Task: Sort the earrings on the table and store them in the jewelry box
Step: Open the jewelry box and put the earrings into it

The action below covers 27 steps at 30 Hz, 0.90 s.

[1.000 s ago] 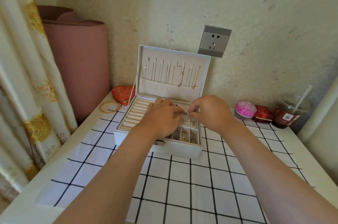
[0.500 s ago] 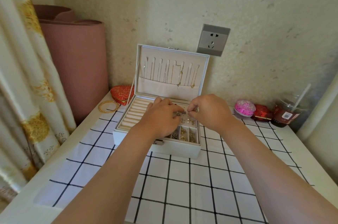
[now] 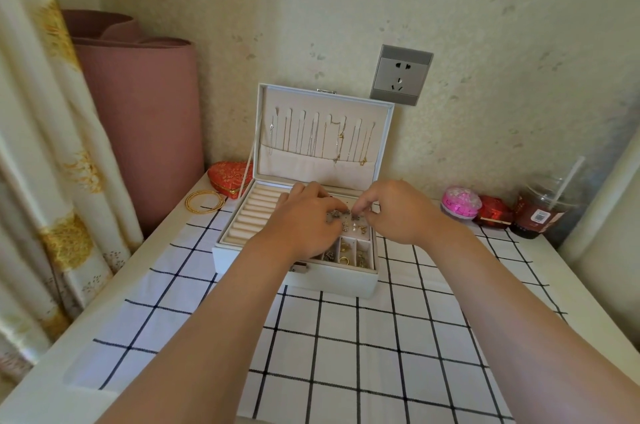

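One head-worn view, looking forward and down.
It sits close above the white checked-cloth desk (image 3: 346,354), facing the pale wall (image 3: 450,7).

The right hand (image 3: 398,212) has moved its pinched fingertips (image 3: 358,210) slightly down toward the earring panel (image 3: 356,227) of the jewelry box (image 3: 294,276), closer to the left hand (image 3: 304,215).

White table (image 3: 585,302) against the wall, mostly covered by a white cloth with black grid lines (image 3: 346,347). Open jewelry box (image 3: 294,276) sits on the cloth at the back centre. Left of it: gold bangles (image 3: 204,202) and a red heart-shaped box (image 3: 227,174). Right, along the wall: pink round container (image 3: 460,202), small red box (image 3: 493,211), lidded plastic cup with straw (image 3: 538,210)
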{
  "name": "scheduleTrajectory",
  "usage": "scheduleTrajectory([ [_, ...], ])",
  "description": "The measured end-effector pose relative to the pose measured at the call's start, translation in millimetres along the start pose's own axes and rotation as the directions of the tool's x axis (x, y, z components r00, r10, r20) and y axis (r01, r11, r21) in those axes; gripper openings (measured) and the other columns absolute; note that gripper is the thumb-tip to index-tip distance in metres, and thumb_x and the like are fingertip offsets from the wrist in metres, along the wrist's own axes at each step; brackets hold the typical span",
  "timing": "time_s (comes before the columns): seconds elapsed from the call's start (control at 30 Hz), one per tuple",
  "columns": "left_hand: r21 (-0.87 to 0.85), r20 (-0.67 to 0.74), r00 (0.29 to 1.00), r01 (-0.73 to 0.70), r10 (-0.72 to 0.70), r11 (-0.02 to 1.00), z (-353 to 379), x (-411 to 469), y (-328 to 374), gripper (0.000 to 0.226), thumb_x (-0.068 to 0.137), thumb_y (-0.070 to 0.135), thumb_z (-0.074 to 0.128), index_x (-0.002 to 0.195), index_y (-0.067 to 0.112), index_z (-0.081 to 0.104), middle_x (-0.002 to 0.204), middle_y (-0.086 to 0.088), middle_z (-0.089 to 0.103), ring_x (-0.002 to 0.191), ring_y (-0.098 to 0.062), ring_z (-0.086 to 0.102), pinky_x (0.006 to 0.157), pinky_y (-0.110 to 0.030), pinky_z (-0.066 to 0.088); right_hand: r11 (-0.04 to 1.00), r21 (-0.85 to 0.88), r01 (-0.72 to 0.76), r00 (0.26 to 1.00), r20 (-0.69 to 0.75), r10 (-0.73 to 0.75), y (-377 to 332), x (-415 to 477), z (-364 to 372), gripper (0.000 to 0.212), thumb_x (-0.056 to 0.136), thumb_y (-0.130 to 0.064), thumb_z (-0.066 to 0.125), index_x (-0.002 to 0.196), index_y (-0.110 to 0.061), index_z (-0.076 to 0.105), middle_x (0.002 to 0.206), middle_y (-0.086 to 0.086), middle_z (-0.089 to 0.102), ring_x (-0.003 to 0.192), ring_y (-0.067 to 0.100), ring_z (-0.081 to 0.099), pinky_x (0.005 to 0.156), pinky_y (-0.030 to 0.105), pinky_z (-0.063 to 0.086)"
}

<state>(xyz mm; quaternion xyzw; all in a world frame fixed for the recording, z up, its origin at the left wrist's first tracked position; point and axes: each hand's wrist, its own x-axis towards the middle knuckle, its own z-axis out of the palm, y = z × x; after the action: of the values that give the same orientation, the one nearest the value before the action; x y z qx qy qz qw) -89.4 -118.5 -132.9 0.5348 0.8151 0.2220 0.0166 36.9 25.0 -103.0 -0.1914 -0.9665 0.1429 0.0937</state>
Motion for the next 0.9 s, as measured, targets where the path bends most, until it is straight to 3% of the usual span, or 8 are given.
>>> scheduleTrajectory([
  [0.17,-0.030,-0.030,0.999,-0.019,0.018,0.999,-5,-5,13,0.039,0.095,0.042,0.049,0.134,0.039,0.054,0.130,0.008,0.046,0.126,-0.014,0.032,0.107,-0.035,0.026,0.985,0.167,-0.051,0.992,-0.109,0.070,5,-20,-11,0.017,0.090,-0.019,0.067,0.097,-0.032,0.076,0.089,-0.023,0.063,0.089,-0.002,0.060,0.086,0.023,0.049],
  [0.4,-0.087,-0.044,0.985,-0.173,0.169,0.981,2,-23,72,0.029,0.093,0.040,0.055,0.121,0.034,0.063,0.114,0.009,0.056,0.116,-0.013,0.044,0.103,-0.036,0.036,0.939,0.255,-0.229,0.968,-0.038,0.246,31,-100,-30,0.013,0.088,-0.030,0.072,0.097,-0.039,0.072,0.095,-0.018,0.067,0.089,-0.007,0.060,0.074,0.015,0.042],
  [0.6,-0.160,0.202,0.941,-0.241,0.271,0.957,24,-42,140,0.023,0.092,0.038,0.057,0.113,0.032,0.066,0.104,0.013,0.063,0.086,-0.006,0.055,0.083,-0.029,0.049,0.909,0.173,-0.378,0.925,0.092,0.368,59,-177,-42,0.010,0.085,-0.034,0.072,0.088,-0.043,0.073,0.094,-0.015,0.069,0.092,0.001,0.062,0.085,0.026,0.050],
  [0.73,-0.083,0.334,0.893,-0.292,0.302,0.953,46,-49,175,0.027,0.091,0.039,0.058,0.117,0.033,0.064,0.109,0.014,0.063,0.099,-0.009,0.057,0.086,-0.031,0.050,0.898,0.109,-0.425,0.902,0.135,0.411,72,-203,-43,0.017,0.085,-0.027,0.072,0.098,-0.039,0.075,0.099,-0.015,0.068,0.094,0.001,0.062,0.089,0.027,0.052],
  [0.9,-0.051,0.389,0.868,-0.313,0.308,0.948,68,-54,196,0.030,0.089,0.041,0.062,0.118,0.033,0.064,0.110,0.012,0.062,0.104,-0.011,0.057,0.086,-0.031,0.049,0.889,0.048,-0.455,0.877,0.195,0.439,85,-217,-43,0.031,0.084,-0.014,0.073,0.109,-0.032,0.073,0.101,-0.011,0.067,0.093,0.008,0.062,0.083,0.023,0.050],
])
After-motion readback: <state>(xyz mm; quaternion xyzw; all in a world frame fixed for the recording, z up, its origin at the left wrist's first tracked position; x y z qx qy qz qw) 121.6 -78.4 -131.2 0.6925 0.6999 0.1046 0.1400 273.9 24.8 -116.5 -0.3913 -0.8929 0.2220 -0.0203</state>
